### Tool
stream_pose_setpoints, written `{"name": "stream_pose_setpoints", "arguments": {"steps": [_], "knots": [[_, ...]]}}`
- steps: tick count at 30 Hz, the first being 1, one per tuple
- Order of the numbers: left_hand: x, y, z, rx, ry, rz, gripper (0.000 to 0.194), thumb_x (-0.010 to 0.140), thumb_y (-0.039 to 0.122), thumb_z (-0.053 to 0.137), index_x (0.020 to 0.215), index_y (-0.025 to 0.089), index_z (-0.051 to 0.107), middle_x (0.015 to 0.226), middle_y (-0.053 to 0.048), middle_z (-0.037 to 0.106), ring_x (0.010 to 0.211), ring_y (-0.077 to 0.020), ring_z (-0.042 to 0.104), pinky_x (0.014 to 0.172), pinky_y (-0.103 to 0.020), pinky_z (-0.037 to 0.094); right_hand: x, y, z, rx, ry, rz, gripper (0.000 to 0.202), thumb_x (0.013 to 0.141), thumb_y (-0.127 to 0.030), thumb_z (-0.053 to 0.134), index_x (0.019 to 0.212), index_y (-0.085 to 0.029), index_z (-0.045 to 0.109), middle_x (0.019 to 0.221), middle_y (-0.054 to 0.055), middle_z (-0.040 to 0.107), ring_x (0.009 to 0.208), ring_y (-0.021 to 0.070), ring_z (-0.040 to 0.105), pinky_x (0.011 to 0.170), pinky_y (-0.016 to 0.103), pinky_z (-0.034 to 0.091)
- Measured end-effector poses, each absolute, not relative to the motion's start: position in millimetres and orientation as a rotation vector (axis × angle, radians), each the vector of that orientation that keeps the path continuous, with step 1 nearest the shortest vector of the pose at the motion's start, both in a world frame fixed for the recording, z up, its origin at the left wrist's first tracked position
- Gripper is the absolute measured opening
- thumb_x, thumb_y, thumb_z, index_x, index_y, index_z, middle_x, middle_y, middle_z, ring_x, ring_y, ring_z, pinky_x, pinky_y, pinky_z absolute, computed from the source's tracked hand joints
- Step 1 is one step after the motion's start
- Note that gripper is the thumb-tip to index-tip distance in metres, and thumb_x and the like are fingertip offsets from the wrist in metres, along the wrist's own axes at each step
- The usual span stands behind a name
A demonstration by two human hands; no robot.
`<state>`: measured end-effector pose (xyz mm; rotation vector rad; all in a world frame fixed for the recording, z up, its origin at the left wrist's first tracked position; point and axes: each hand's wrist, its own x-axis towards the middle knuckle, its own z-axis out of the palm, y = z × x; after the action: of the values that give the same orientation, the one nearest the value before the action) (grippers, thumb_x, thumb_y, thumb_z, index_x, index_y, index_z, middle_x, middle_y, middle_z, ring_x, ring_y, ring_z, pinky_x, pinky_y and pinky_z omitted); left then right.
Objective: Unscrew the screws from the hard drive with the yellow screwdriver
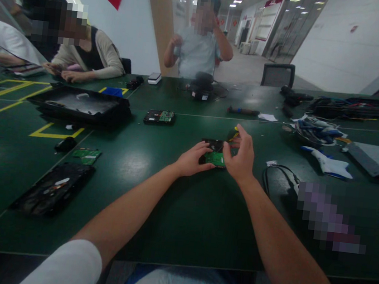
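A hard drive (216, 159) with a green circuit board and a black upper part lies on the dark green table in front of me. My left hand (194, 158) grips its left side, thumb along the near edge and fingers over the far side. At the drive's right end is my right hand (241, 154), its thumb by the edge and its fingers spread apart. Behind those fingers shows a small yellow-and-black object (234, 133), partly hidden; whether the fingers touch it I cannot tell.
Another hard drive (160, 117) lies farther back. At left are a black casing (56, 188), a loose green circuit board (87, 155) and black trays (84, 107). At right are a cable (268, 171), blue-white gloves (330, 165) and a grey metal box (375, 159). Other people sit around the table.
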<state>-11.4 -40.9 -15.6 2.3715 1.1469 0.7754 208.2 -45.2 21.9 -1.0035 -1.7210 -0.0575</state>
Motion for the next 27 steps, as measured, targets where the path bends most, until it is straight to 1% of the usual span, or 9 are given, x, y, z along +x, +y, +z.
{"name": "stream_pose_setpoints", "arguments": {"steps": [3, 7, 12, 18, 22, 27], "knots": [[-11.8, -39.9, -17.0, 2.368, 1.144, 0.779, 0.067, 0.088, 0.059, 0.074, 0.144, 0.025, 0.059, 0.165, -0.013, 0.044, 0.159, -0.0339, 0.032, 0.128, -0.056, 0.035, 208.6, -44.7, 21.5, -1.003, -1.722, -0.039, 0.066, 0.097, -0.031, 0.058, 0.159, -0.029, 0.035, 0.138, 0.015, 0.056, 0.097, 0.0239, 0.068, 0.081, 0.046, 0.067], [-12.2, -39.4, -17.4, 2.365, 1.144, 0.773, 0.068, 0.088, 0.059, 0.074, 0.144, 0.025, 0.059, 0.165, -0.013, 0.044, 0.159, -0.0338, 0.032, 0.127, -0.056, 0.036, 208.6, -44.7, 21.9, -1.015, -1.706, -0.039, 0.065, 0.097, -0.036, 0.062, 0.157, -0.031, 0.037, 0.134, 0.014, 0.057, 0.091, 0.0224, 0.067, 0.075, 0.044, 0.067], [-11.8, -40.5, -16.0, 2.370, 1.159, 0.769, 0.067, 0.088, 0.058, 0.074, 0.144, 0.024, 0.059, 0.165, -0.014, 0.044, 0.159, -0.0336, 0.032, 0.128, -0.055, 0.034, 208.4, -45.3, 21.8, -0.994, -1.730, -0.047, 0.066, 0.098, -0.030, 0.059, 0.160, -0.029, 0.035, 0.136, 0.015, 0.056, 0.096, 0.0226, 0.067, 0.080, 0.044, 0.068], [-11.4, -41.1, -14.5, 2.370, 1.143, 0.777, 0.067, 0.088, 0.058, 0.074, 0.143, 0.024, 0.060, 0.165, -0.014, 0.044, 0.159, -0.0336, 0.033, 0.128, -0.055, 0.034, 208.7, -44.5, 21.1, -1.020, -1.701, -0.053, 0.065, 0.097, -0.036, 0.063, 0.157, -0.028, 0.038, 0.131, 0.013, 0.059, 0.091, 0.0225, 0.068, 0.078, 0.045, 0.067], [-11.1, -42.0, -12.8, 2.374, 1.155, 0.769, 0.067, 0.089, 0.059, 0.073, 0.143, 0.024, 0.059, 0.164, -0.014, 0.045, 0.159, -0.0341, 0.032, 0.127, -0.056, 0.035, 208.1, -44.7, 21.6, -1.011, -1.711, -0.049, 0.066, 0.098, -0.034, 0.061, 0.159, -0.028, 0.036, 0.134, 0.014, 0.059, 0.094, 0.0234, 0.068, 0.082, 0.046, 0.067], [-11.6, -42.0, -13.7, 2.376, 1.153, 0.766, 0.068, 0.088, 0.060, 0.073, 0.144, 0.023, 0.059, 0.165, -0.014, 0.045, 0.159, -0.0342, 0.032, 0.128, -0.055, 0.035, 208.4, -43.7, 21.7, -0.993, -1.707, -0.043, 0.065, 0.097, -0.033, 0.061, 0.158, -0.027, 0.037, 0.134, 0.014, 0.058, 0.091, 0.0221, 0.068, 0.079, 0.044, 0.067]]}}
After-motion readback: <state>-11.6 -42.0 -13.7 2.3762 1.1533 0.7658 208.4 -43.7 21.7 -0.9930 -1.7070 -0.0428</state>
